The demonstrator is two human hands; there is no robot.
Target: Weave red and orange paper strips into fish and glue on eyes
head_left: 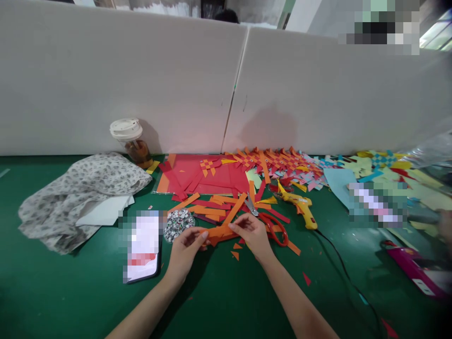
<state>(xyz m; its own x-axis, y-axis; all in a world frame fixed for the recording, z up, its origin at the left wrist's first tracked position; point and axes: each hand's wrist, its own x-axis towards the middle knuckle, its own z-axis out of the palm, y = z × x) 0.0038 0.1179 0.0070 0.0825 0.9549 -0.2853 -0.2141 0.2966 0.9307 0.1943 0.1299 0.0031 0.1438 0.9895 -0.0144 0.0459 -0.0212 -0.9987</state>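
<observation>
My left hand [189, 246] pinches the left end of some folded orange paper strips [219, 233]. The other end is held between the thumb and fingers of my right hand [252, 234], with one strip slanting up and away from the fold. Right behind my right hand lie red-handled scissors [273, 228], blades pointing away. A round case of googly eyes [179, 223] sits just beyond my left hand. Loose orange strips [208, 210] and red strips are scattered in front of both hands, and small orange scraps [235, 255] lie between my wrists.
A yellow glue gun [300, 207] trails a black cord to the right. Woven red-orange paper fish [278, 160] pile against the white partition [169, 84]. On the left are a phone [143, 247], patterned cloth [84, 188] and lidded cup [132, 141]. Another person's hand [445, 226] shows far right.
</observation>
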